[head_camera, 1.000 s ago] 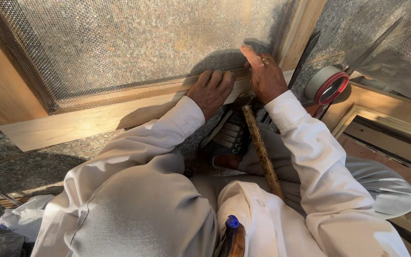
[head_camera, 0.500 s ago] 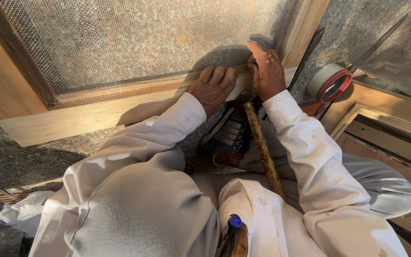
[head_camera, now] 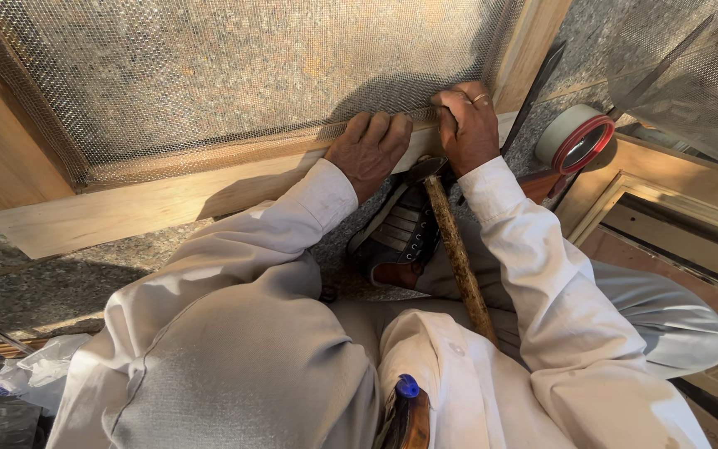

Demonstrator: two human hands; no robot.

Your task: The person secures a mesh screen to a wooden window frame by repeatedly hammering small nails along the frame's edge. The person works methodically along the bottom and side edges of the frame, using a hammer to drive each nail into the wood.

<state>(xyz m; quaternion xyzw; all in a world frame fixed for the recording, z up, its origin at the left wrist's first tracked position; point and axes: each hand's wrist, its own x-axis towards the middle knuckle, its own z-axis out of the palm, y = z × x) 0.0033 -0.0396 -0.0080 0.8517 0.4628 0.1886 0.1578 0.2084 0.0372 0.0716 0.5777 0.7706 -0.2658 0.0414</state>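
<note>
right hand has dropped since a second ago: it was up against the corner post of the wooden frame, fingers spread, now it's curled down on the frame's bottom rail, pinching at the edge of the wire mesh, ring visible. we can't tell if there's a tack or staple under the fingers. left hand hasn't moved, flat and pressing the mesh onto the rail just beside the right hand, gripping nothing. we read that as both hands now pinning the mesh at the rail's right end, mesh lying over the frame opening and lapping the rail. counts: two hands, one frame in work, one mesh sheet on it. one wooden-handled hammer lying below the rail across the lap, untouched. one shoe just under the rail. one tape roll right of the frame. a second frame further right. one blue-capped pen in the pocket.
</note>
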